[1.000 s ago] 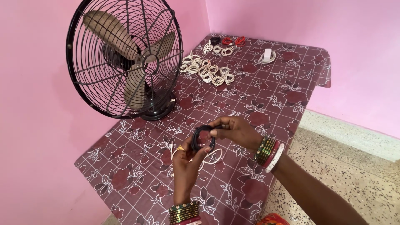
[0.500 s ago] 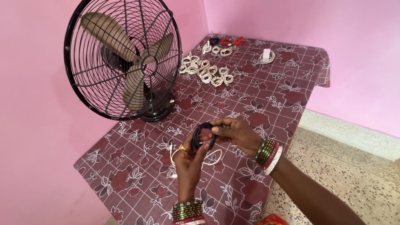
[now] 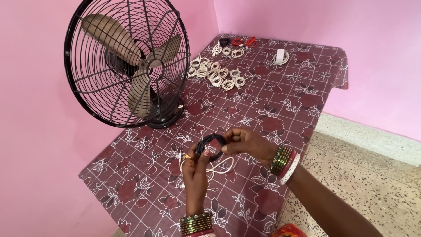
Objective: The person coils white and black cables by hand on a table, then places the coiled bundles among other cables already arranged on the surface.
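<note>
Cable: black coiled cable (image 3: 211, 146) pinched between both hands, just above the floral tablecloth (image 3: 280, 105).
Left hand (image 3: 195, 169): thumb clamps coil's lower edge.
Right hand (image 3: 245, 144): fingertips grip the right side, possibly guiding a loose end.
Below: white cable (image 3: 221, 166) lying slack.
Tip: keep loops stacked, tension even.
Beyond: fan (image 3: 127, 66), white coils (image 3: 217, 74).

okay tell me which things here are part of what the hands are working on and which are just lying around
In hand:
black cable coil, held by the left hand and right hand
loose white cable, on the tablecloth under the hands

Lying about:
table fan
pile of coiled white cables
red and black coils
white charger with cable
</note>
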